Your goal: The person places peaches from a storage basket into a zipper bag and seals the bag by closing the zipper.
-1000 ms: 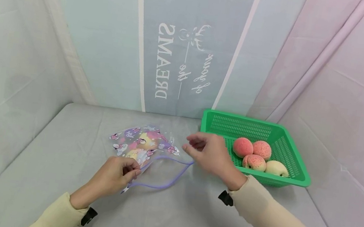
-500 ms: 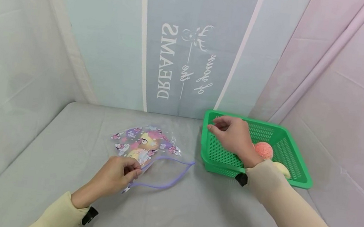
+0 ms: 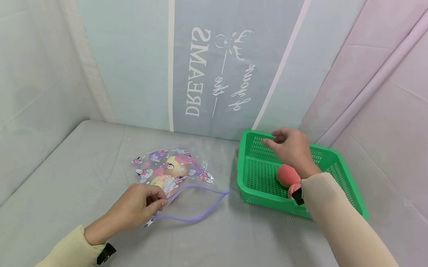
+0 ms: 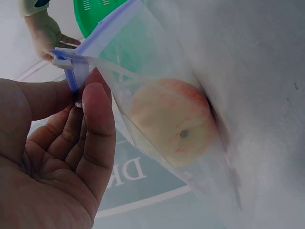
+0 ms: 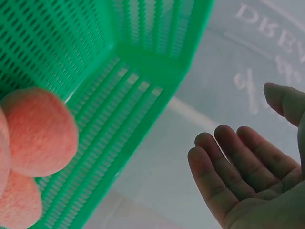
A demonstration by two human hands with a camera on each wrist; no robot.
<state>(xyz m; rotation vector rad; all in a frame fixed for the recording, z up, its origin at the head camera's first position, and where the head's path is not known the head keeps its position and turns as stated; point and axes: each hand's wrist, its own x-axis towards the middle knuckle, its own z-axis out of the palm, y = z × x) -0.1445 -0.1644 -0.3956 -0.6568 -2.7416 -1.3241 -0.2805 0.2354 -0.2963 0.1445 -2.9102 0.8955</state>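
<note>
A clear zip bag (image 3: 195, 217) with purple edging and cartoon prints lies on the table, its mouth spread apart. My left hand (image 3: 131, 207) pinches the near corner of that mouth between thumb and fingers, beside a white slider (image 4: 63, 62). Inside the bag, a pale peach with a red blush (image 4: 171, 121) shows through the plastic in the left wrist view. Over the green basket (image 3: 260, 197) hovers my right hand (image 3: 293, 150), holding nothing, fingers loosely bent. Peaches (image 3: 288, 175) lie in the basket below it, partly hidden by my wrist and sleeve.
The grey cloth-covered table (image 3: 195, 263) is enclosed by pale fabric walls. At the back hangs a blue-green curtain (image 3: 224, 62) with white lettering. The basket's raised sides stand at the table's back right.
My right hand has moved right and away from me, from beside the bag to over the basket. The left hand keeps its pinch on the bag.
</note>
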